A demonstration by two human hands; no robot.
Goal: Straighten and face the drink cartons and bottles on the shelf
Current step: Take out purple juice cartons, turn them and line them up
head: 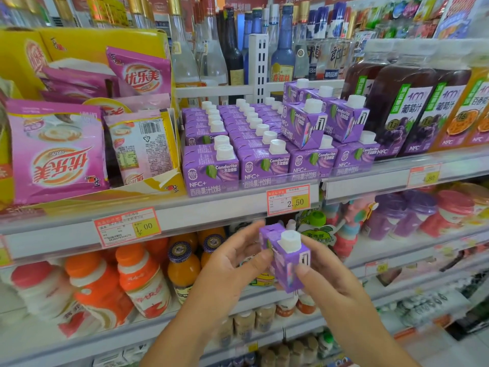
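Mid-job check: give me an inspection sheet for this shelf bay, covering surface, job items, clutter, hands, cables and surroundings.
Surface: shelf, price tags on its front rail.
Job's things: purple cartons in rows, front ones facing out; stacked cartons on top turned askew; held carton off the shelf; juice bottles at right, labels forward.
Clutter: pink sachets in a yellow box, some upside down.
Hands: left hand and right hand both grip the held carton.
Cables: nothing seen.
Surroundings: glass bottles behind; orange-capped bottles below.
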